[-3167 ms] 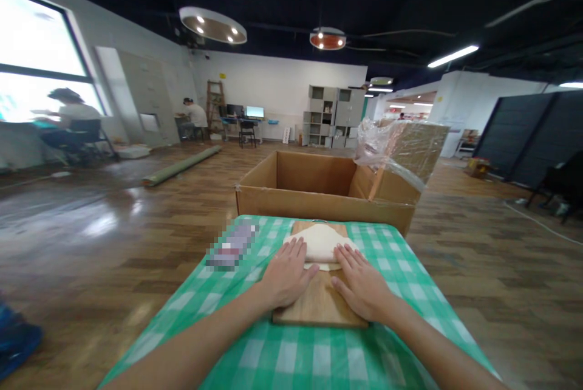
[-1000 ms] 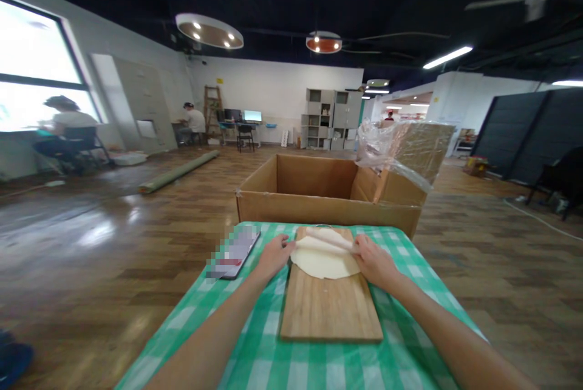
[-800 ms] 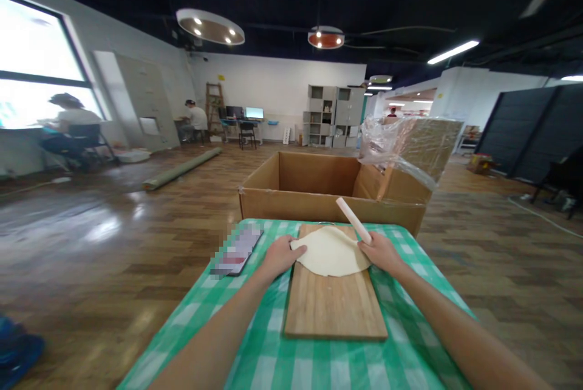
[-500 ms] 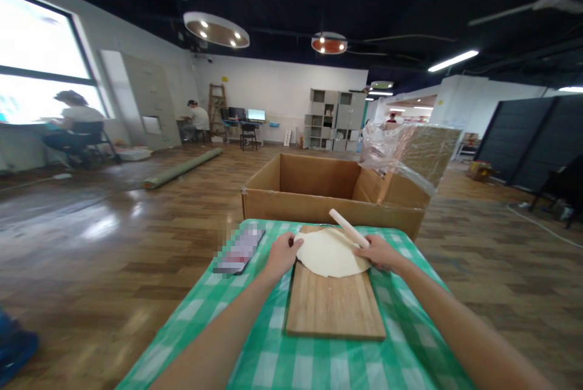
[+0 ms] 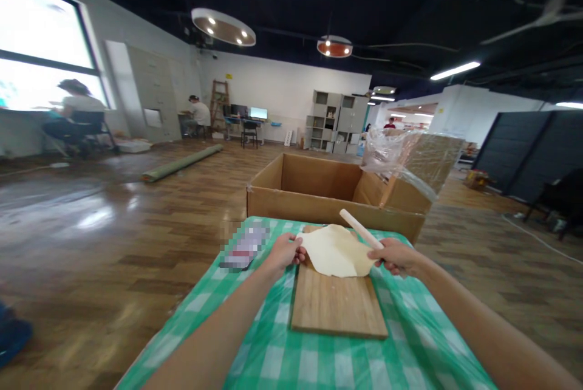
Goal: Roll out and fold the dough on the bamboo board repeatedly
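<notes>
A thin, flat sheet of pale dough [image 5: 337, 251] stretches between my two hands over the far half of a wooden cutting board [image 5: 339, 308]. My left hand [image 5: 288, 249] pinches the dough's left edge. With my right hand [image 5: 395, 256] I grip the near end of a rolling pin [image 5: 359, 228], which slants up and away to the left above the dough. The right edge of the dough meets my right fingers too. Whether the sheet's underside touches the board cannot be made out.
A green-and-white checked cloth [image 5: 264, 341] covers the table. At its far left lies a blurred-out flat object [image 5: 246, 247]. Just beyond the table stands a large open cardboard box [image 5: 319, 201], with plastic-wrapped cardboard [image 5: 428, 162] at its right. Several people sit or stand farther off.
Both hands have moved slightly apart, drawing the dough's edges outward so the sheet looks more stretched and angular. The rolling pin has shifted right with my right hand. The view has shifted slightly.
</notes>
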